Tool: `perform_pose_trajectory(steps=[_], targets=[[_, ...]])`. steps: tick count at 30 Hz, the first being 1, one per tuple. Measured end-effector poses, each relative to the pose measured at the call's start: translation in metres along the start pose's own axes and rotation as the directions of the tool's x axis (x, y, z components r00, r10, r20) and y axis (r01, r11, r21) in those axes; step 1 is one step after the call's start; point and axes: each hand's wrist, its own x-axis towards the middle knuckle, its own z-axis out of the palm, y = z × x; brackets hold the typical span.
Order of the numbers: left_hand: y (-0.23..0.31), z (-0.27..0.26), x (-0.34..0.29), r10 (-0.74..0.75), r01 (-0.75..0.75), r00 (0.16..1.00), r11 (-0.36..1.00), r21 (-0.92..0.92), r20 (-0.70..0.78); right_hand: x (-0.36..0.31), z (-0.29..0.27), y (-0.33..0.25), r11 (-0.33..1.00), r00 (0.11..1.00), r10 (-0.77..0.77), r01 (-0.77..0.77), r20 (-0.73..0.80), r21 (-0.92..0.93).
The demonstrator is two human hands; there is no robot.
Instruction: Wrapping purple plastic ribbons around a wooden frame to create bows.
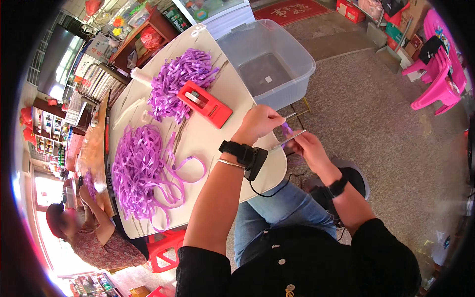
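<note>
Over the table's right corner, my two hands are close together with a short piece of purple ribbon [286, 128] between them. My left hand [260, 122] is closed in a pinch at the ribbon's upper end. My right hand [309, 148] pinches its lower side. A thin metal rod [292, 135] lies across by the right fingertips, and another metal tip shows beside the left ones; whether they belong to one tool I cannot tell. On the table a loose heap of long purple ribbon [141, 171] lies to the left. Behind it sits a pile of knotted purple ribbon pieces [180, 81].
A red plastic tape-dispenser-like holder [213, 110] lies on the white table [198, 200]. Beyond the table's right edge stands a clear plastic tub [297, 79]. A co-worker [101, 242] sits at far left, hands by purple ribbon. Pink chairs [440, 74] stand far right.
</note>
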Motion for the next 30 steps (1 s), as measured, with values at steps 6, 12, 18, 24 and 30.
perform_pose_trajectory(steps=[6, 12, 18, 24, 30], targets=[[0.009, -0.004, -0.004, -0.095, 0.095, 0.995, 0.995, -0.004, 0.013, -0.077, 0.003, -0.004, 0.881, 0.984, -0.173, 0.139, -0.034, -0.452], [-0.001, -0.001, 0.005, -0.044, 0.043, 0.999, 0.997, 0.060, 0.023, -0.147, -0.002, -0.019, 0.670, 0.995, 0.010, -0.078, -0.096, -0.739], [-0.007, 0.000, 0.008, 0.000, 0.000, 1.000, 0.999, 0.048, 0.017, -0.193, -0.008, -0.021, 0.610, 0.987, -0.145, 0.141, 0.065, -0.779], [-0.003, -0.001, 0.009, 0.008, -0.009, 1.000, 0.998, 0.067, 0.022, -0.212, -0.017, -0.019, 0.472, 0.946, -0.251, 0.307, 0.208, -0.827], [-0.008, 0.002, 0.011, 0.018, -0.018, 1.000, 0.999, 0.032, 0.006, -0.220, -0.025, -0.012, 0.513, 0.961, -0.243, 0.242, 0.132, -0.823]])
